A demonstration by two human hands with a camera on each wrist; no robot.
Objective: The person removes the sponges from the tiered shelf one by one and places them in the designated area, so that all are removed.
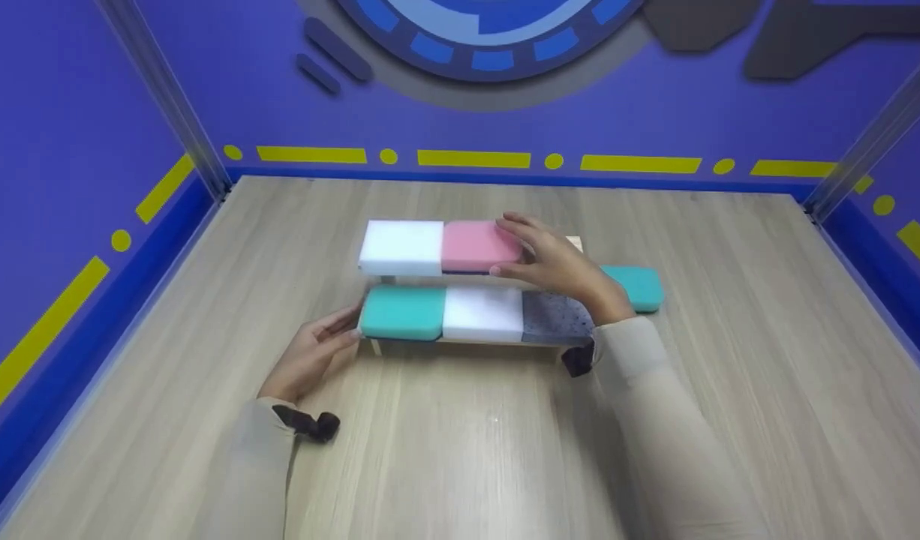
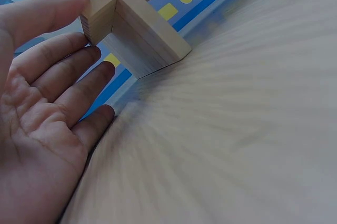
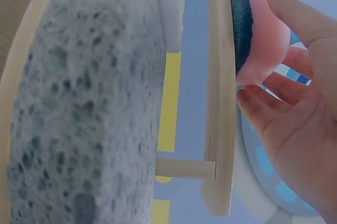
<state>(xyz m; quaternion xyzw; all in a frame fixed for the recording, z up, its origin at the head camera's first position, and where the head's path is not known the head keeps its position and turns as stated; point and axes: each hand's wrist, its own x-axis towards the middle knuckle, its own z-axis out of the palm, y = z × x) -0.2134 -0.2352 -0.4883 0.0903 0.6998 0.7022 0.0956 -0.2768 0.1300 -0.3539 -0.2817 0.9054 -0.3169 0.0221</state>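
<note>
Fingers of my right hand (image 1: 557, 264) curl around the pink sponge (image 1: 475, 245), mid-frame on the top shelf; my left hand (image 1: 310, 352) rests flat.

The two-tier pale wooden rack (image 1: 471, 339) looks smooth and matt, like the light wood-grain tabletop (image 1: 460, 450). The grey speckled porous sponge (image 3: 79, 103) looks coarse and pitted; the pink foam sponge (image 1: 476, 246) looks soft, with a rough dark scouring backing.
</note>
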